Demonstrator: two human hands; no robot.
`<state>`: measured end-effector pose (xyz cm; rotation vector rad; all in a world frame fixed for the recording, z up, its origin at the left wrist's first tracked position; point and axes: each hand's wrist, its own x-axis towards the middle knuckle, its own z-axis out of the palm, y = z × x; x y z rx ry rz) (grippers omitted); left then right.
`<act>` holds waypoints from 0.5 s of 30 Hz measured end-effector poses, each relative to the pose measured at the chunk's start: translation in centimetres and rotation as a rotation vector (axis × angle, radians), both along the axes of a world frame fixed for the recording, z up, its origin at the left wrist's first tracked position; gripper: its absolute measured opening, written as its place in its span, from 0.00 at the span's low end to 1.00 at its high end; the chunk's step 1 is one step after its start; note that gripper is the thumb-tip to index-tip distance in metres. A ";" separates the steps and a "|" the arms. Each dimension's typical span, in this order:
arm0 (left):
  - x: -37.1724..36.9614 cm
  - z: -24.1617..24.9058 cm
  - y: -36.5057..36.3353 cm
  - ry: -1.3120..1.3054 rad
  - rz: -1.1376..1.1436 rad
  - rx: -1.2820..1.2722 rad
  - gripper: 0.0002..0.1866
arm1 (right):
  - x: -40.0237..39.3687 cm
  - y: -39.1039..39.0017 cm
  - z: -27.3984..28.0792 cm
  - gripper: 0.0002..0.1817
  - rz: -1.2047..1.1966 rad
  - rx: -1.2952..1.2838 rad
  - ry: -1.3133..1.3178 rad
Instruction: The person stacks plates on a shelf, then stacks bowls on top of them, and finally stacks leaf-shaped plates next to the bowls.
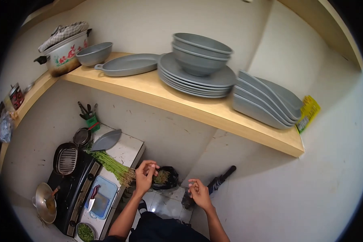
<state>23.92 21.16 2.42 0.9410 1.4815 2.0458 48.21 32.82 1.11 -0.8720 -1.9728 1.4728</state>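
My left hand is raised with its fingers apart and curved, holding nothing. It appears in front of a black bag that has plant scraps in it. To the right, my right hand is also up, fingers loosely bent and apart, with nothing in it. A bundle of green stalks with roots lies on the tiled counter left of my left hand. Beside it is a blue cutting board with a knife on it.
A wooden shelf above holds stacked grey bowls, plates, trays and a pot. On the left are a black stove, a grill pan and a wok. An umbrella leans by the wall.
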 end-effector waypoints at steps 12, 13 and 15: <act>-10.9 -11.1 -9.7 -0.196 0.129 -0.270 0.11 | -15.2 -3.3 -5.0 0.11 0.358 -0.051 -0.182; -12.3 -12.2 -10.3 -0.192 0.113 -0.292 0.11 | -16.9 -3.6 -5.3 0.11 0.393 -0.049 -0.206; -14.3 -12.6 -11.8 -0.165 0.085 -0.411 0.13 | -20.1 -4.0 -5.8 0.12 0.467 -0.035 -0.229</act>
